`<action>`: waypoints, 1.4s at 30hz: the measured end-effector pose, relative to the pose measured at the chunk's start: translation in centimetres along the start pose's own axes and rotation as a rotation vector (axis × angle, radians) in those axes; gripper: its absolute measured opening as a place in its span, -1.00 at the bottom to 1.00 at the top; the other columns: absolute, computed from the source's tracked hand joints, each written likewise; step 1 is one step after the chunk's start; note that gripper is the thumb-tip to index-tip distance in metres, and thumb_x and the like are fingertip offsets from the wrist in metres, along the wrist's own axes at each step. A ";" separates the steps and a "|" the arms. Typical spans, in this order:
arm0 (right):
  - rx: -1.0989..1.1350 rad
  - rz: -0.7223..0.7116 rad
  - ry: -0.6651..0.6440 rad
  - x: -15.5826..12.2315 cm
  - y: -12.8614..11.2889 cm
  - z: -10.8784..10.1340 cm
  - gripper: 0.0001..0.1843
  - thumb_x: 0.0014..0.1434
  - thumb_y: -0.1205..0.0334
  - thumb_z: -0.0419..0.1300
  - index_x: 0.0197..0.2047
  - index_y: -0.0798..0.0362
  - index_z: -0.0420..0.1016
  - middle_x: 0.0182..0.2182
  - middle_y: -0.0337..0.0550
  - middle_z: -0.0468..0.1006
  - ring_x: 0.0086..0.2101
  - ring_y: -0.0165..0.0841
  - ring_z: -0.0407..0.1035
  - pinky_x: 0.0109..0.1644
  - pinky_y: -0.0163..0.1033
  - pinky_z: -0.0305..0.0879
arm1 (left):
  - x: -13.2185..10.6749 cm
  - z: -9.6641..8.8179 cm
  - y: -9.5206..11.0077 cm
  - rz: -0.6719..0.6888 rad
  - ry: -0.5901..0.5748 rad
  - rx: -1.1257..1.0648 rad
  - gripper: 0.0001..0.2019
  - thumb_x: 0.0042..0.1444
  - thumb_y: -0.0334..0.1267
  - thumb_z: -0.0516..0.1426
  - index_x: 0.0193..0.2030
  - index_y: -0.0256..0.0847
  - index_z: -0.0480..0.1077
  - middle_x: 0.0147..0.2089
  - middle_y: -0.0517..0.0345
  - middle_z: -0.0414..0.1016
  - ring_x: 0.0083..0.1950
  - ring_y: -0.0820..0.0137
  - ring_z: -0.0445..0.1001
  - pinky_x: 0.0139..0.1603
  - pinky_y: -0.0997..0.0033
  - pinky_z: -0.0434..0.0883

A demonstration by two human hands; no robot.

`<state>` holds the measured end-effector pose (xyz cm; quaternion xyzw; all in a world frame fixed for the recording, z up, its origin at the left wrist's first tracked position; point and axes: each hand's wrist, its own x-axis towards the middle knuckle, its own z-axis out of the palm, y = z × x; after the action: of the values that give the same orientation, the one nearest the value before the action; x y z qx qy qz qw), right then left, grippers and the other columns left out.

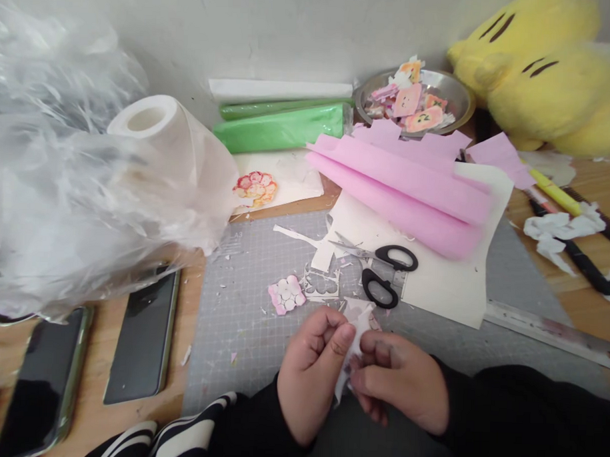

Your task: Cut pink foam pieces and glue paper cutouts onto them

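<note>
Between both hands is a thin, crumpled piece of white tissue paper (358, 322). My left hand (316, 365) is closed, pinching its left side with the thumb on top. From the right, my right hand (398, 378) pinches the same paper with thumb and bent fingers; the fingertips are partly hidden. Just beyond the hands lie black-handled scissors (388, 257), their blades apart and pointing left. A pink-and-white paper cutout of a flower cluster (287, 294) rests left of the hands, beside a white paper offcut with holes (323, 283).
A grey cutting mat (241, 339) covers the desk middle. Pink paper (401, 185) lies over a white sheet (453, 297), near a metal ruler (546, 331). Behind stand a metal bowl (462, 101) of paper pieces and yellow plush toys (550, 84). Left are a paper roll (187, 151), plastic wrap and two phones (144, 339).
</note>
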<state>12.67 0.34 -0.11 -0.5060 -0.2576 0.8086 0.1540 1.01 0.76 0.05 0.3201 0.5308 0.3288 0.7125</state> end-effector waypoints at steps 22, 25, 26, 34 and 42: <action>0.096 -0.015 -0.043 0.4 -0.3 -0.4 -0.90 -0.32 0.31 -0.04 -0.75 0.13 0.18 -0.85 -0.35 0.23 -0.81 -0.59 0.10 -0.75 -0.46 0.06 | -0.1 0.0 -0.6 0.054 -0.092 0.054 -0.81 0.00 -0.18 0.05 -0.50 -0.26 0.22 -0.63 0.22 0.32 -0.58 0.51 0.30 -0.56 0.58 0.24; 0.095 -0.010 -0.041 0.3 -0.5 -0.3 -0.91 -0.36 0.33 -0.06 -0.77 0.13 0.18 -0.86 -0.35 0.23 -0.82 -0.59 0.09 -0.75 -0.47 0.03 | -0.2 -0.1 -0.4 0.054 -0.057 0.043 -0.79 -0.03 -0.15 0.07 -0.52 -0.25 0.23 -0.64 0.25 0.29 -0.60 0.54 0.26 -0.58 0.60 0.21; 0.095 -0.003 -0.038 0.2 -0.5 -0.2 -0.92 -0.36 0.33 -0.07 -0.75 0.12 0.18 -0.87 -0.36 0.23 -0.82 -0.59 0.08 -0.75 -0.47 0.03 | -0.2 -0.1 -0.3 0.047 -0.029 0.036 -0.78 -0.04 -0.14 0.08 -0.52 -0.25 0.22 -0.64 0.27 0.26 -0.62 0.55 0.23 -0.61 0.61 0.18; 0.053 0.041 -0.090 -0.1 0.0 0.2 -0.96 -0.33 0.37 -0.05 -0.64 0.10 0.15 -0.82 -0.40 0.27 -0.80 -0.61 0.09 -0.74 -0.49 0.04 | 0.0 0.0 0.4 0.024 0.080 -0.004 -0.77 -0.07 -0.15 0.11 -0.54 -0.26 0.21 -0.67 0.36 0.17 -0.66 0.63 0.12 -0.64 0.65 0.14; 0.130 -0.021 -0.028 0.3 0.0 -0.1 -0.92 -0.26 0.27 -0.02 -0.60 0.10 0.16 -0.81 -0.40 0.26 -0.79 -0.59 0.11 -0.75 -0.47 0.06 | -0.1 0.1 -0.4 -0.013 -0.177 -0.060 -0.83 0.04 -0.21 0.02 -0.48 -0.25 0.18 -0.72 0.30 0.30 -0.71 0.53 0.31 -0.68 0.59 0.23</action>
<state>12.66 0.54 -0.36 -0.4806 -0.2121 0.8291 0.1914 1.11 0.41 -0.19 0.3231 0.4576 0.3102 0.7681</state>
